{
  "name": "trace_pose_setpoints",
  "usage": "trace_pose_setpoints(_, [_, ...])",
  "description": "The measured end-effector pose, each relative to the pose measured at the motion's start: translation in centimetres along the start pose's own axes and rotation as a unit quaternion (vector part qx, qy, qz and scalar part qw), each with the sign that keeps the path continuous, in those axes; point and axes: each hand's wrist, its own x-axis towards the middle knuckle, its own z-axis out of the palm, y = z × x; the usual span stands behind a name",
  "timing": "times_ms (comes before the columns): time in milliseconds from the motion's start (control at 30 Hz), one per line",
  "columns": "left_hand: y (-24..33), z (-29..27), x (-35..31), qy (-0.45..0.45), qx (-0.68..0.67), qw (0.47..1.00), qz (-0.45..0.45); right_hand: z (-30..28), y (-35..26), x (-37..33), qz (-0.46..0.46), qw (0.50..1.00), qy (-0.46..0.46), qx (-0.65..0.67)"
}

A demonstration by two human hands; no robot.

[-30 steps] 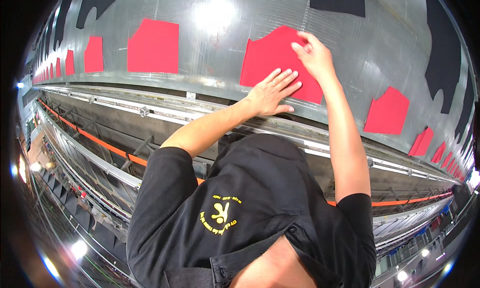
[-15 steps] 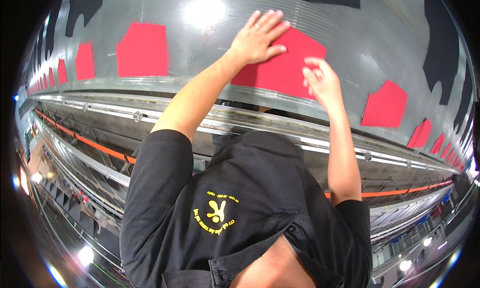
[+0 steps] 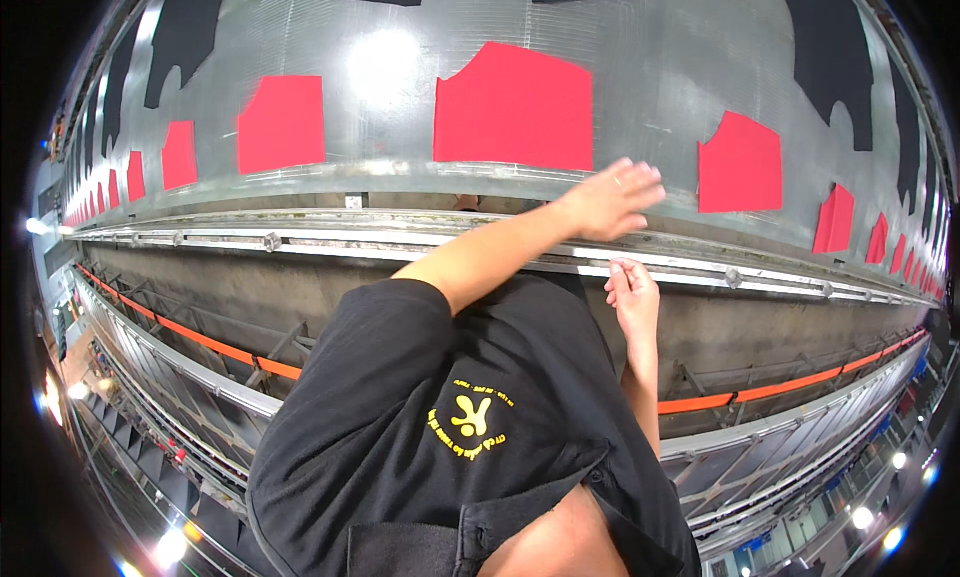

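My left hand is stretched out over the near edge of a long grey worktable, fingers extended, holding nothing. Just beyond it lies a flat red cut piece, apparently fabric, with a slanted, curved upper edge; my hand is apart from it. Lower down, in front of the metal rail, is my right hand. Its fingers are curled together, and whatever they may hold cannot be made out. To the right, another red piece lies on the table.
More red pieces run along the table both ways. Black pieces lie farther back. A metal rail follows the near edge. Behind me stretches an orange bar beside another long framework.
My left hand has left the red piece and swung right and nearer. My right hand has drawn back off the table. The view has shifted, showing the whole red piece.
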Motion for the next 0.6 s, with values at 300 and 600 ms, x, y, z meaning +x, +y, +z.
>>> trace_pose_setpoints(300, [-5.3,-4.7,-6.5,0.091,0.203,0.917,-0.331,-3.9,3.4,-1.3,-0.017,0.999,0.002,-0.033])
trace_pose_setpoints(600, [-4.1,-2.4,-5.6,0.097,0.122,0.962,-0.224,-3.5,2.6,-1.5,-0.048,0.998,0.012,-0.049])
